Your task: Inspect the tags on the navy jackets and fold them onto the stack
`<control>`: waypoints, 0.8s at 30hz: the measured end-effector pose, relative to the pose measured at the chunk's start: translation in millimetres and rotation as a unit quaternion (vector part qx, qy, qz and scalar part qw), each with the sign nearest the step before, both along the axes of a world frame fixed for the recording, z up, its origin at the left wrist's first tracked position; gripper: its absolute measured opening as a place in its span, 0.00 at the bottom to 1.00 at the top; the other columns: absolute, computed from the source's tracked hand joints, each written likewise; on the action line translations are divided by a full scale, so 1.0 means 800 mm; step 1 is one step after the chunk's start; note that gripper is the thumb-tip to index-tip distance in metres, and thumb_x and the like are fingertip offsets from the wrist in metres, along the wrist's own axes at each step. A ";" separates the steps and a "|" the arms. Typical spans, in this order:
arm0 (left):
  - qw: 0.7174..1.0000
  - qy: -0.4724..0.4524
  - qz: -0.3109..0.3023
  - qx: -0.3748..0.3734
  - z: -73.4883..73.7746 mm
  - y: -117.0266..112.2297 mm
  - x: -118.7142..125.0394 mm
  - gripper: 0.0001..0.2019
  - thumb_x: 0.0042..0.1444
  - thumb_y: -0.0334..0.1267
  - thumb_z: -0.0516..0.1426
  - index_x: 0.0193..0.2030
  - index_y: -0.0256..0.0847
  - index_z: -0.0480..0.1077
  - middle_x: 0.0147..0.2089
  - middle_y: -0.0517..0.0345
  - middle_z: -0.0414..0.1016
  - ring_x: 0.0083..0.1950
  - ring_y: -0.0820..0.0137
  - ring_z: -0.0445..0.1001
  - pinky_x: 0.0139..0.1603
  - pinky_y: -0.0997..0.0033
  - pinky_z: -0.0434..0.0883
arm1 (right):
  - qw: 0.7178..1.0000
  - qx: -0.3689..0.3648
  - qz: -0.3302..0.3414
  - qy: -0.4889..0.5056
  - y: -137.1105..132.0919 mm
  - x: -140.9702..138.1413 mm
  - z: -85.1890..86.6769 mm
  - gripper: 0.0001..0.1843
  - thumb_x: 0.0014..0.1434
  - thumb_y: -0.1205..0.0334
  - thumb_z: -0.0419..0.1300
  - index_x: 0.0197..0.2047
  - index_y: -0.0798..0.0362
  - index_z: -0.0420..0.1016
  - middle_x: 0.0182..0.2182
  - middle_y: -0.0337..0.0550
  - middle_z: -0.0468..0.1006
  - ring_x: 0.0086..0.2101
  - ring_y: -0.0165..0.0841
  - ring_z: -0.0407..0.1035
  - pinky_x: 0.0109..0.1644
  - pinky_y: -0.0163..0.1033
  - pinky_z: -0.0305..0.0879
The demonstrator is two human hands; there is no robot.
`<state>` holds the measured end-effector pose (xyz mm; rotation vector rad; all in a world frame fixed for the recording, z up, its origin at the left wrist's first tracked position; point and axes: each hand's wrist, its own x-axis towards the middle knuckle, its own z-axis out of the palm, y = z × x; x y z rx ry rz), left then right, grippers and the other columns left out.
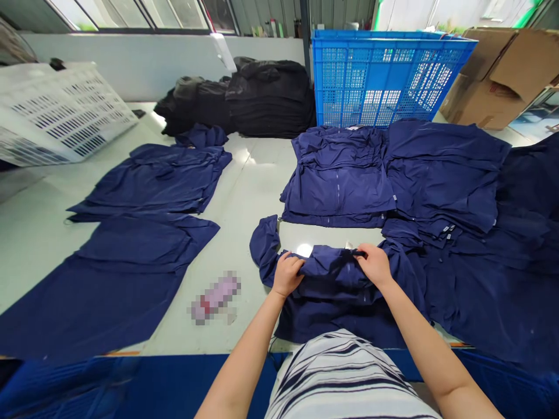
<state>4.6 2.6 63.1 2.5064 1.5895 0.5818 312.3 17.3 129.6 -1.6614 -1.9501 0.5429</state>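
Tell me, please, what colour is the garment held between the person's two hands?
It is navy blue; the garment shows best in the head view.

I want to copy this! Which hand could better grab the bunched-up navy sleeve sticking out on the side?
Probably the left. The left hand sits right beside the sleeve, gripping the navy garment's top edge. The right hand grips farther along, with the garment's middle in between.
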 end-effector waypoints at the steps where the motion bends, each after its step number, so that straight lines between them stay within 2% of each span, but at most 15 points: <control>1: 1.000 -0.008 0.014 0.007 0.005 0.004 0.004 0.12 0.52 0.34 0.54 0.42 0.46 0.74 0.36 0.57 0.76 0.41 0.65 0.74 0.66 0.52 0.60 | 0.999 0.050 -0.013 0.008 0.003 0.001 0.006 0.13 0.58 0.64 0.53 0.39 0.48 0.79 0.38 0.43 0.81 0.40 0.38 0.73 0.46 0.40 0.68; 3: 0.998 -0.024 0.055 0.017 0.015 0.014 0.015 0.11 0.54 0.35 0.54 0.43 0.45 0.74 0.39 0.55 0.76 0.45 0.64 0.73 0.66 0.53 0.59 | 0.990 0.136 -0.021 0.013 0.010 0.001 0.010 0.18 0.60 0.67 0.50 0.45 0.47 0.79 0.46 0.45 0.79 0.49 0.39 0.71 0.54 0.43 0.66; 5: 0.993 -0.036 0.111 0.016 0.022 0.024 0.028 0.15 0.53 0.35 0.55 0.47 0.45 0.73 0.44 0.53 0.75 0.49 0.61 0.72 0.65 0.53 0.59 | 0.986 0.165 0.002 -0.012 0.019 0.002 0.001 0.22 0.61 0.69 0.48 0.54 0.46 0.76 0.56 0.44 0.74 0.56 0.38 0.66 0.61 0.44 0.61; 8: 0.981 -0.044 0.187 -0.009 0.020 0.035 0.045 0.18 0.54 0.35 0.54 0.53 0.42 0.71 0.48 0.49 0.73 0.52 0.57 0.70 0.61 0.53 0.63 | 0.989 0.100 0.064 -0.084 0.029 0.010 -0.029 0.32 0.60 0.70 0.50 0.67 0.48 0.61 0.68 0.45 0.58 0.64 0.40 0.56 0.65 0.46 0.58; 10: 0.977 -0.042 0.207 -0.021 0.009 0.035 0.054 0.19 0.58 0.38 0.52 0.55 0.40 0.70 0.50 0.47 0.72 0.53 0.57 0.70 0.60 0.52 0.64 | 0.988 0.047 0.086 -0.117 0.029 0.023 -0.054 0.35 0.60 0.69 0.51 0.70 0.49 0.54 0.70 0.47 0.52 0.66 0.41 0.52 0.65 0.48 0.58; 12: 0.979 -0.034 0.199 -0.017 -0.006 0.031 0.063 0.21 0.60 0.38 0.51 0.59 0.40 0.67 0.56 0.44 0.70 0.59 0.56 0.67 0.63 0.50 0.61 | 0.987 0.023 0.084 -0.135 0.028 0.042 -0.075 0.31 0.61 0.69 0.50 0.68 0.49 0.59 0.68 0.49 0.58 0.66 0.40 0.53 0.66 0.50 0.57; 15: 0.989 -0.009 0.150 0.002 -0.031 0.019 0.079 0.23 0.61 0.39 0.51 0.64 0.41 0.63 0.66 0.40 0.60 0.70 0.54 0.55 0.69 0.44 0.52 | 0.982 0.005 0.052 -0.180 0.025 0.076 -0.095 0.24 0.63 0.68 0.50 0.61 0.48 0.69 0.62 0.49 0.68 0.64 0.40 0.57 0.68 0.55 0.49; 17: 0.994 0.020 0.105 -0.018 -0.046 0.013 0.089 0.27 0.61 0.45 0.53 0.67 0.43 0.60 0.71 0.39 0.53 0.73 0.50 0.47 0.69 0.38 0.45 | 0.974 -0.026 0.004 -0.224 0.024 0.095 -0.102 0.26 0.62 0.65 0.55 0.63 0.49 0.66 0.65 0.52 0.62 0.66 0.45 0.52 0.67 0.62 0.48; 19: 0.992 0.052 0.088 -0.079 -0.058 0.010 0.092 0.38 0.55 0.55 0.58 0.70 0.44 0.55 0.74 0.37 0.46 0.74 0.43 0.41 0.66 0.29 0.43 | 0.963 -0.074 -0.039 -0.254 0.018 0.106 -0.108 0.35 0.60 0.60 0.59 0.69 0.51 0.56 0.70 0.56 0.51 0.68 0.50 0.45 0.62 0.66 0.53; 21: 0.981 0.083 0.099 -0.147 -0.066 0.012 0.082 0.50 0.46 0.63 0.61 0.72 0.43 0.50 0.75 0.34 0.41 0.74 0.37 0.37 0.63 0.23 0.41 | 0.954 -0.122 -0.052 -0.268 0.006 0.107 -0.113 0.41 0.60 0.55 0.60 0.71 0.51 0.49 0.71 0.59 0.45 0.68 0.52 0.43 0.58 0.64 0.61; 24: 0.970 0.119 0.091 -0.193 -0.068 0.019 0.049 0.54 0.43 0.66 0.61 0.73 0.44 0.48 0.75 0.35 0.38 0.74 0.38 0.36 0.62 0.22 0.39 | 0.945 -0.162 -0.023 -0.284 -0.027 0.095 -0.119 0.40 0.61 0.52 0.59 0.71 0.52 0.51 0.70 0.62 0.49 0.66 0.52 0.50 0.54 0.57 0.66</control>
